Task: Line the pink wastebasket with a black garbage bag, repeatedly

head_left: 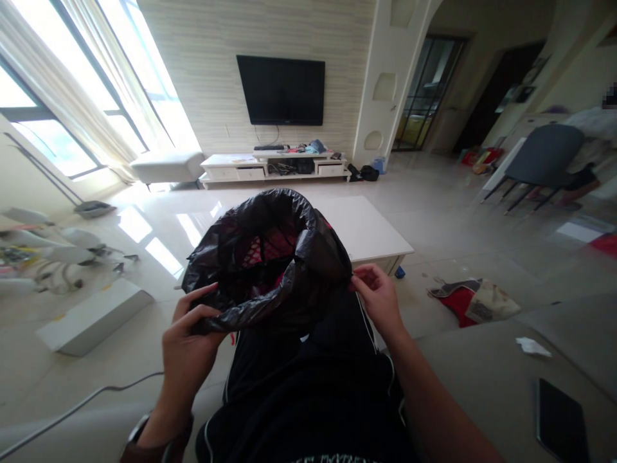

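Note:
A black plastic bag (pixel 318 270) lines a basket whose pink-red mesh wall (pixel 267 247) shows through the opening. It rests at my knees, its mouth tilted towards me, with the bag's edge folded over the rim. My left hand (pixel 190 337) is closed on the near left rim, fingers over the edge and thumb hidden beneath. On the right side, my right hand (pixel 376 292) pinches the bag's outer edge between thumb and fingers. The bottom of the basket is dark and cannot be made out.
A white low table (pixel 361 225) stands just beyond the basket. A white box (pixel 96 315) lies on the floor at left. On the sofa (pixel 457 373) at right are a phone (pixel 562 418) and a crumpled tissue (pixel 533 347). Another person sits far right near a grey chair (pixel 544 154).

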Action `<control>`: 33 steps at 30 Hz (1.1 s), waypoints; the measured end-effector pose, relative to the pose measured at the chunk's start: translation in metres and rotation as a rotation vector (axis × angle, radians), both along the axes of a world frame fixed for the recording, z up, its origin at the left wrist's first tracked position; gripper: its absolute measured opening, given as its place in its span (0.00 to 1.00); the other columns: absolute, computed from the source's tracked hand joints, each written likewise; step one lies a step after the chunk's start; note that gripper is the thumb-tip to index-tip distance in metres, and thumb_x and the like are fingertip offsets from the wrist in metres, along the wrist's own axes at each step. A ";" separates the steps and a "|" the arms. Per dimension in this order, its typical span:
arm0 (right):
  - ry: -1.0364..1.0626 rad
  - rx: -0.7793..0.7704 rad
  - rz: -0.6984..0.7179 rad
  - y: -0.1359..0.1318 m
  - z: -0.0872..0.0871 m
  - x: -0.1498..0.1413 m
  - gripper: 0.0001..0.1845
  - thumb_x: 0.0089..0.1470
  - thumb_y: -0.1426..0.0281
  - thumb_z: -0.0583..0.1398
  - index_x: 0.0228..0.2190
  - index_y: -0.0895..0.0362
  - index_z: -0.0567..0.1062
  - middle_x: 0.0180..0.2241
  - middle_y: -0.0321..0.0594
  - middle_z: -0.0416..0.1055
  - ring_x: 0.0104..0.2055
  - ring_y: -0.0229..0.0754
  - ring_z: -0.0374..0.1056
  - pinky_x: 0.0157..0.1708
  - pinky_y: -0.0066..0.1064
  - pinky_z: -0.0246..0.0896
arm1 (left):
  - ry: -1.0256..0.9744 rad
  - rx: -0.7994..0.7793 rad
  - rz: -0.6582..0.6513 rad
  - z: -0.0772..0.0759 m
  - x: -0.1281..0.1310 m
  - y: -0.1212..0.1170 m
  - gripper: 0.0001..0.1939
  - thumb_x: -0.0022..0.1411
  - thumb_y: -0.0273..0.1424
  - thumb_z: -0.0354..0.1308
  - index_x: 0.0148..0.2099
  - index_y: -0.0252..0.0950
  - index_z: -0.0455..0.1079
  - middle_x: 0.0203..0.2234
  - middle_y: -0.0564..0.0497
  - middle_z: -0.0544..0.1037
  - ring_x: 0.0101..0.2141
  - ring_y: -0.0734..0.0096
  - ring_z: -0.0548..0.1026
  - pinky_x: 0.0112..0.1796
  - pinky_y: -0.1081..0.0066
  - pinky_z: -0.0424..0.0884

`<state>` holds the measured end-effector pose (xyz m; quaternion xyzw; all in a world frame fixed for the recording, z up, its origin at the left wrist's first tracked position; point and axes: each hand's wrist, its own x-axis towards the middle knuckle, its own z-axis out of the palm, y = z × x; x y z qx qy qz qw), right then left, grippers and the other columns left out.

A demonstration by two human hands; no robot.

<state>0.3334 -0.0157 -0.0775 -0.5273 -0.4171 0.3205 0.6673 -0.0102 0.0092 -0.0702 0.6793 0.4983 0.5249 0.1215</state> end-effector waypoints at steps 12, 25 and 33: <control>0.161 -0.016 0.022 0.007 -0.004 -0.003 0.19 0.41 0.59 0.76 0.32 0.53 0.78 0.31 0.34 0.75 0.34 0.39 0.69 0.37 0.31 0.64 | -0.012 0.046 -0.086 -0.002 -0.007 0.001 0.05 0.50 0.27 0.70 0.28 0.41 0.76 0.54 0.51 0.79 0.43 0.65 0.78 0.40 0.67 0.71; 0.570 -0.281 0.517 -0.003 -0.008 0.001 0.14 0.54 0.58 0.62 0.36 0.54 0.81 0.38 0.41 0.84 0.44 0.49 0.79 0.51 0.46 0.72 | -0.046 -0.011 -0.113 -0.004 -0.017 0.002 0.06 0.51 0.25 0.67 0.27 0.40 0.74 0.55 0.49 0.79 0.49 0.56 0.78 0.44 0.61 0.74; 0.512 -0.200 0.291 0.005 -0.008 0.002 0.20 0.52 0.48 0.65 0.36 0.50 0.78 0.39 0.36 0.82 0.46 0.47 0.78 0.52 0.43 0.72 | -0.034 0.017 -0.142 -0.001 -0.022 0.002 0.07 0.52 0.27 0.67 0.25 0.41 0.75 0.54 0.49 0.80 0.50 0.58 0.78 0.47 0.63 0.74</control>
